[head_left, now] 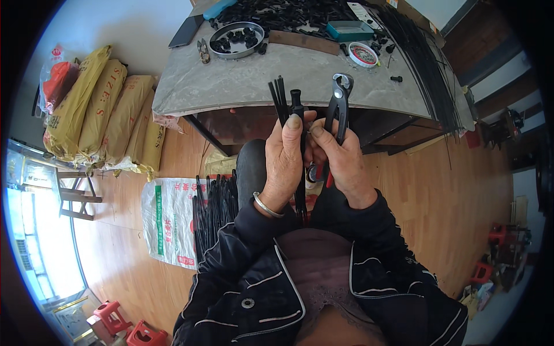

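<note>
My left hand [283, 155] is closed around several thin black rods [278, 95] and a black tube-like fitting [296, 104] with a flared top, its thumb pressed along the fitting. The rods' lower ends show below the palm. My right hand [346, 167] grips a pair of pliers [340, 105] with a black head pointing up and red on the handles. Its thumb and forefinger meet close to the fitting; whether they also pinch something small cannot be made out. Both hands are nearly touching, above my knees and just before the table's near edge.
On the grey table [231, 86] lie a heap of black parts [300, 14], a round metal dish [231, 56], small cutters [203, 52], a teal box [349, 32] and long black rods [421, 63]. More rods [216, 213] rest on a sack [167, 219]. Yellow bags [115, 104] stand left.
</note>
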Tool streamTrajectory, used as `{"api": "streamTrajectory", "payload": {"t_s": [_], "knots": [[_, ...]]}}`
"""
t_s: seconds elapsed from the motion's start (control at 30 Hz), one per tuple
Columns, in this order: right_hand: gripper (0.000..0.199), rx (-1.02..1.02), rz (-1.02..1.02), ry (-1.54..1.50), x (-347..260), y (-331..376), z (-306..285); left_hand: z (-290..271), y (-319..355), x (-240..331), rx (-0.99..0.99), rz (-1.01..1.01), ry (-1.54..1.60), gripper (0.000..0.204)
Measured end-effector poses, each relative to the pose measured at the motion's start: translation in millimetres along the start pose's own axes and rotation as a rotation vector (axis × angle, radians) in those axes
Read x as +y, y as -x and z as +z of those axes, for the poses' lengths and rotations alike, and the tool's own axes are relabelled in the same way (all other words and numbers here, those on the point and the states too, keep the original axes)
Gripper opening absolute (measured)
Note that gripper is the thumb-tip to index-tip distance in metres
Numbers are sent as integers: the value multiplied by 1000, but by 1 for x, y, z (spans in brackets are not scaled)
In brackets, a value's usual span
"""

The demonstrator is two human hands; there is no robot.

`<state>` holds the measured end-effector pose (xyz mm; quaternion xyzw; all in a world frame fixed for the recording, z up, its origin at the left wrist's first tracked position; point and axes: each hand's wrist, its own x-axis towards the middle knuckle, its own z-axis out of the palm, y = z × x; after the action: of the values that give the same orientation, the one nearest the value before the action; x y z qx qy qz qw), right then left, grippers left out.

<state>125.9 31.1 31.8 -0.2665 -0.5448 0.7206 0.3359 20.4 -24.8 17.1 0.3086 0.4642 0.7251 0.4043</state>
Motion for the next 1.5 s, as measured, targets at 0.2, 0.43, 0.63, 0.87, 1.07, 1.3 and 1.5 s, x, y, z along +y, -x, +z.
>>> {"api": "streamTrajectory", "payload": {"t_s": [0.2, 0.43, 0.63, 0.87, 1.07, 1.3, 1.5], "knots": [[20, 72, -14, -37, -2, 2, 8, 0, 2, 2, 12, -34, 13, 52], [18, 89, -129, 203, -7, 4, 6, 5, 5, 6, 31, -10, -56, 62], [18, -77, -26, 314, -36, -1, -5, -9, -5, 8, -162, -68, 54, 57], [23, -318, 563, 355, -72, 40, -24, -25, -18, 3, -76, -139, 114, 60], [18, -374, 703, 380, -81, 42, -31, -2, -7, 11, -203, -162, 39, 61], [22, -415, 725, 345, -88, 40, -41, -7, -16, 3, -120, -218, 61, 64], [22, -408, 734, 279, -85, 46, -39, 4, -10, 10, -246, -209, 55, 65]]}}
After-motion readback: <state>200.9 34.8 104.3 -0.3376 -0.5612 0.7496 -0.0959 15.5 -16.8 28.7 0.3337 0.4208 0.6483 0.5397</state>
